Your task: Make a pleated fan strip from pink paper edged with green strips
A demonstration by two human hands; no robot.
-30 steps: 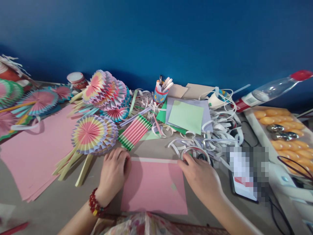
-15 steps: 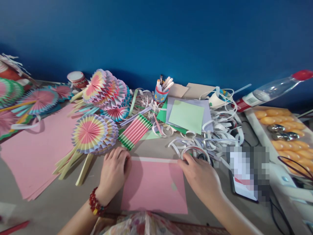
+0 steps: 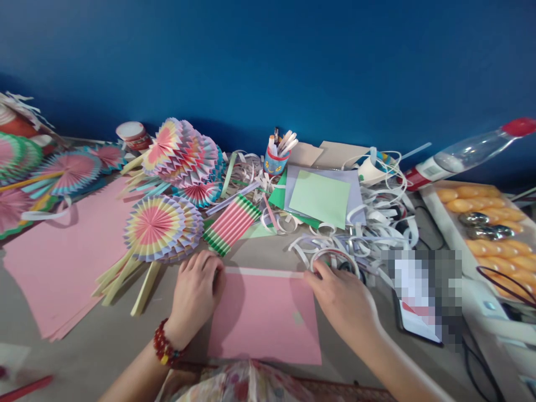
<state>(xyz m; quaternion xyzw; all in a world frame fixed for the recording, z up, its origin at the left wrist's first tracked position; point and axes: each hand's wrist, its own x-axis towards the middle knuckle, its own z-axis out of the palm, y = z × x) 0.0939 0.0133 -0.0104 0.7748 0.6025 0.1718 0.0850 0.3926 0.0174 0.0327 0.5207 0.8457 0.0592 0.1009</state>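
A sheet of pink paper (image 3: 263, 318) lies flat in front of me, with a narrow white strip of tape (image 3: 263, 272) along its far edge. At the sheet's far left corner, my left hand (image 3: 197, 293) is closed with curled fingers at the edge; the fingertips are partly hidden. My right hand (image 3: 343, 296) is closed at the far right corner, its thumb by the strip's end. Its fingers are on a white ring that looks like a roll of tape (image 3: 335, 255). Beyond my left hand lies a pink-and-green pleated paper piece (image 3: 232, 224).
Folded paper fans (image 3: 157, 229) and large pink sheets (image 3: 62, 262) lie left. Behind are a pen cup (image 3: 275, 163), green paper (image 3: 320, 198) and curled white strips (image 3: 377, 240). A phone (image 3: 419, 329), a bottle (image 3: 456, 156) and a tray of orange pieces (image 3: 473, 192) sit right.
Almost nothing differs. The view has shifted very slightly, while both hands stay at the far corners of the pink sheet.
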